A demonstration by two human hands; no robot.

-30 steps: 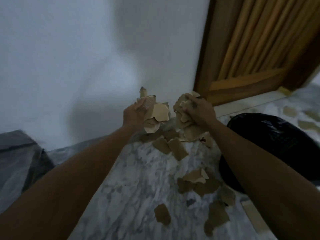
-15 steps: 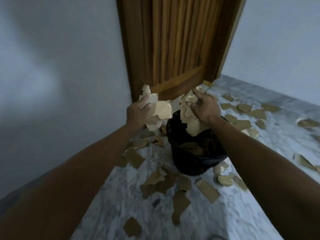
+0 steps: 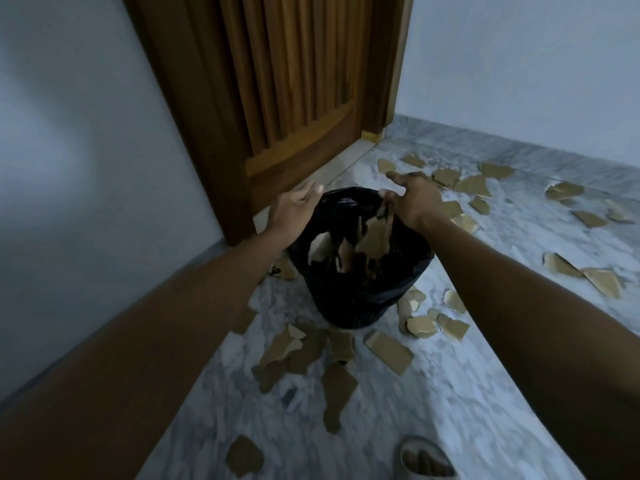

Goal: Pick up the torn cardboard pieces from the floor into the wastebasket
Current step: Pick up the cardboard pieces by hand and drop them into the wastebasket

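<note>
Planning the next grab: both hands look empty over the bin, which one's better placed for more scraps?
Right, probably. The right hand is open above the bin and nearest the dense scraps by the door. The left hand is open too, but on the wall side, with fewer pieces nearby.

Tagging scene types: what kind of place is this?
Likely a room corner or hallway in a home: slatted wooden door, marble-patterned floor, plain walls, and a black wastebasket.

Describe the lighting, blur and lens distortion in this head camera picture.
Head view: dim, bluish light, no glare; cardboard pieces dropping into the black wastebasket are motion-smeared under the open left hand and right hand; the wide lens bends the wooden door and stretches the forearms at the edges.
</note>
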